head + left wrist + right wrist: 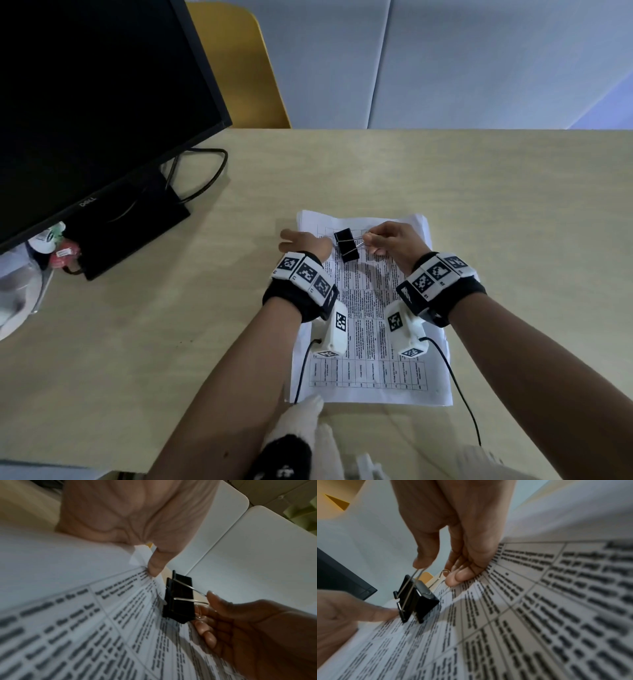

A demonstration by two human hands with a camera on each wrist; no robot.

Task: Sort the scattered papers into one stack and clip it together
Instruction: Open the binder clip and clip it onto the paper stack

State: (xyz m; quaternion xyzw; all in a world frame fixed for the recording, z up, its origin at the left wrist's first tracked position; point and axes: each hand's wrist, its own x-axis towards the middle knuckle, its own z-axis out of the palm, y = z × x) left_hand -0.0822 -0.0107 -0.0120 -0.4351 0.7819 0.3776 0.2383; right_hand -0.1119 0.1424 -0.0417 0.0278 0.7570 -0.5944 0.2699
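Pinching binder clip (346, 245) handles, right fingers (423, 559) curled

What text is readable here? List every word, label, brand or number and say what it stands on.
"DELL": on the lower bezel of the black monitor, seen upside down.
Printed table text on the stack of papers: too small in the head view, too blurred in both wrist views.
Black-and-white square marker patterns on the wrist bands: codes, not words.
Label on the small red item beneath the monitor: too small to read.
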